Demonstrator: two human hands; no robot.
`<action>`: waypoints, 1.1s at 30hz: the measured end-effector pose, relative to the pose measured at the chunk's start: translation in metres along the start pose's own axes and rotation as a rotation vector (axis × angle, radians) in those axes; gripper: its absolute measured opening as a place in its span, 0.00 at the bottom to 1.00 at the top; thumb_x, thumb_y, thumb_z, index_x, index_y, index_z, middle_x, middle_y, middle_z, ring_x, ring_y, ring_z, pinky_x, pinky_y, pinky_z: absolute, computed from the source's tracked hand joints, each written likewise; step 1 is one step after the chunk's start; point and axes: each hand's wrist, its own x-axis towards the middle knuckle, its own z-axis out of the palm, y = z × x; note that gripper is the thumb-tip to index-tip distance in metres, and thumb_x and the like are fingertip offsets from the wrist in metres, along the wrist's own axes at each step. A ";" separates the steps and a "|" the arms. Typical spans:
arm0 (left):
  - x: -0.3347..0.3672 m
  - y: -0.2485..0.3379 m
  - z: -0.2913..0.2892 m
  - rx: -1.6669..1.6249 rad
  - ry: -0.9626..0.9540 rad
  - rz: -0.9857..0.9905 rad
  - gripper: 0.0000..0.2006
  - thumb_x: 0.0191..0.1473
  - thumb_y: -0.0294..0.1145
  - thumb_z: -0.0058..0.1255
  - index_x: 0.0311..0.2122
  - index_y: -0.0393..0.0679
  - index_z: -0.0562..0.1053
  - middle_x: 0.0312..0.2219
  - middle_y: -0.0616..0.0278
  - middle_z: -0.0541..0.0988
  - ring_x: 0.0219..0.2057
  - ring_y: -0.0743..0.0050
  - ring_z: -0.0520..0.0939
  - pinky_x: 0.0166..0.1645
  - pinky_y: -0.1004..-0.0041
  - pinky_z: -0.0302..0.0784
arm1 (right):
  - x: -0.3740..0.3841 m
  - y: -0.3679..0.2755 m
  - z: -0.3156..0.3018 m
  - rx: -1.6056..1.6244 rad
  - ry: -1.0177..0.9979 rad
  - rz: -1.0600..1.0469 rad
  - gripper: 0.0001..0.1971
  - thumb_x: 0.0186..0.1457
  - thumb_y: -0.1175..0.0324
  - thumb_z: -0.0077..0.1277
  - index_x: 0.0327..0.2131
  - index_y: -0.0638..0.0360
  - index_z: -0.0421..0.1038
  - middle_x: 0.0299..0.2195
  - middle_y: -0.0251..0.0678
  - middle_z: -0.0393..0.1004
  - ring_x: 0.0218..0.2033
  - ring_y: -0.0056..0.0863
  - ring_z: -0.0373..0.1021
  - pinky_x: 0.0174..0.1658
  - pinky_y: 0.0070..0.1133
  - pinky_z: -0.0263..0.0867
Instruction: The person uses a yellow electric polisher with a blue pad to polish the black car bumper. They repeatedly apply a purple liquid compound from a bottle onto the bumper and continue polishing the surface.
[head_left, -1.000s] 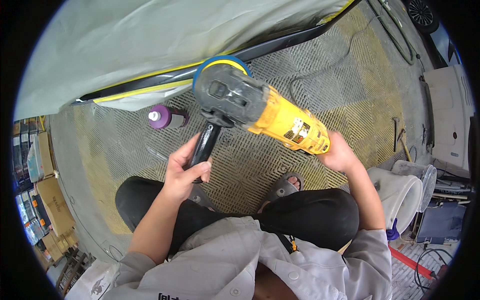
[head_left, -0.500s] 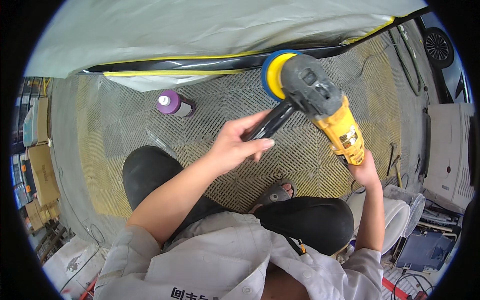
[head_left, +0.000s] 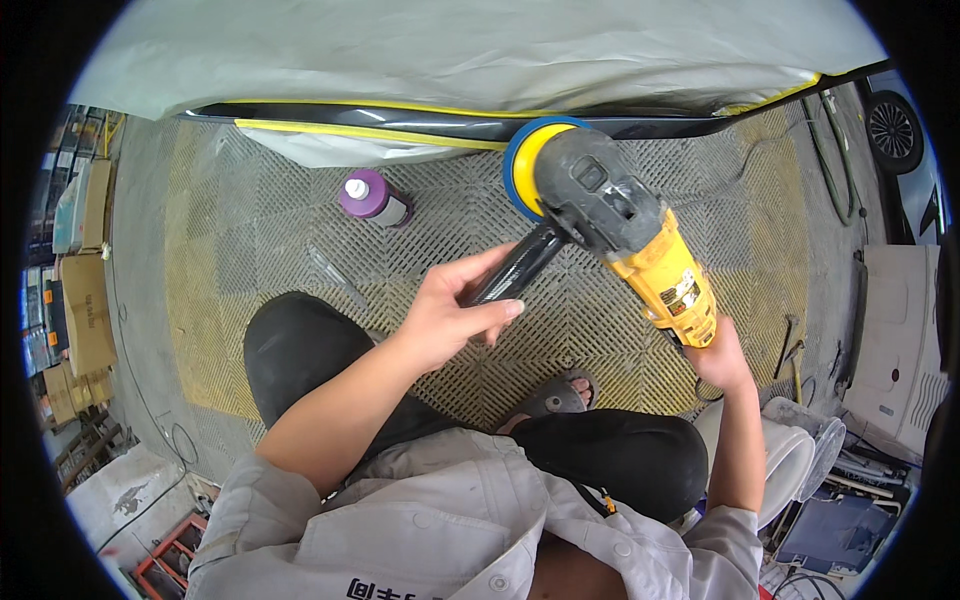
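Observation:
A yellow and black polisher (head_left: 615,215) is held in front of me, tilted, with its head toward the masked panel. My left hand (head_left: 445,312) is closed around its black side handle (head_left: 520,265). My right hand (head_left: 718,358) grips the yellow rear end of the body. The round pad (head_left: 530,165), yellow with a blue rim, faces a shiny black strip (head_left: 390,119) edged with yellow tape; whether the two touch I cannot tell. Left of the pad, a purple bottle (head_left: 374,196) with a white cap stands on the floor grating.
Whitish masking sheet (head_left: 480,50) hangs above the black strip. A clear flat strip (head_left: 335,275) lies on the grating (head_left: 430,230). Cardboard boxes (head_left: 88,315) stand at left. Right are a hammer (head_left: 796,365), a white bucket (head_left: 770,455), a hose (head_left: 835,185) and a car wheel (head_left: 893,132).
The polisher and both hands have shifted slightly left and down in view. The bottle and surroundings appear shifted right and partly downward, as the view has moved. Both grips stay the same.

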 end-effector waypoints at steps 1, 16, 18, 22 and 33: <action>-0.005 0.000 -0.006 -0.013 0.002 0.003 0.37 0.57 0.20 0.63 0.72 0.36 0.65 0.33 0.64 0.82 0.25 0.81 0.79 0.33 0.78 0.77 | 0.002 -0.006 0.002 0.015 -0.020 -0.036 0.19 0.54 0.82 0.53 0.50 0.69 0.79 0.47 0.50 0.85 0.51 0.39 0.82 0.55 0.29 0.74; -0.042 0.009 -0.063 -0.122 0.058 -0.001 0.35 0.56 0.20 0.63 0.70 0.35 0.68 0.32 0.65 0.81 0.24 0.82 0.78 0.31 0.78 0.75 | 0.012 -0.082 0.031 -0.040 -0.035 0.057 0.18 0.55 0.79 0.57 0.51 0.67 0.77 0.44 0.50 0.85 0.50 0.41 0.83 0.53 0.29 0.75; -0.047 0.010 -0.069 -0.139 0.059 0.003 0.35 0.56 0.20 0.63 0.70 0.35 0.68 0.32 0.64 0.81 0.24 0.82 0.78 0.31 0.78 0.75 | 0.016 -0.091 0.035 -0.058 -0.034 0.051 0.17 0.55 0.78 0.57 0.50 0.67 0.78 0.43 0.51 0.85 0.50 0.44 0.82 0.53 0.30 0.75; -0.057 0.015 -0.085 -0.171 0.089 -0.001 0.36 0.55 0.19 0.62 0.70 0.34 0.67 0.31 0.63 0.81 0.24 0.79 0.78 0.31 0.76 0.74 | 0.026 -0.113 0.040 -0.121 -0.090 0.078 0.17 0.55 0.75 0.58 0.49 0.67 0.78 0.43 0.54 0.84 0.50 0.51 0.81 0.52 0.32 0.76; -0.074 0.022 -0.103 -0.214 0.179 0.033 0.28 0.57 0.27 0.57 0.63 0.36 0.68 0.22 0.64 0.73 0.20 0.78 0.73 0.27 0.73 0.73 | 0.051 -0.147 0.044 -0.235 -0.083 0.019 0.14 0.53 0.75 0.57 0.44 0.70 0.76 0.37 0.57 0.82 0.45 0.58 0.79 0.49 0.39 0.76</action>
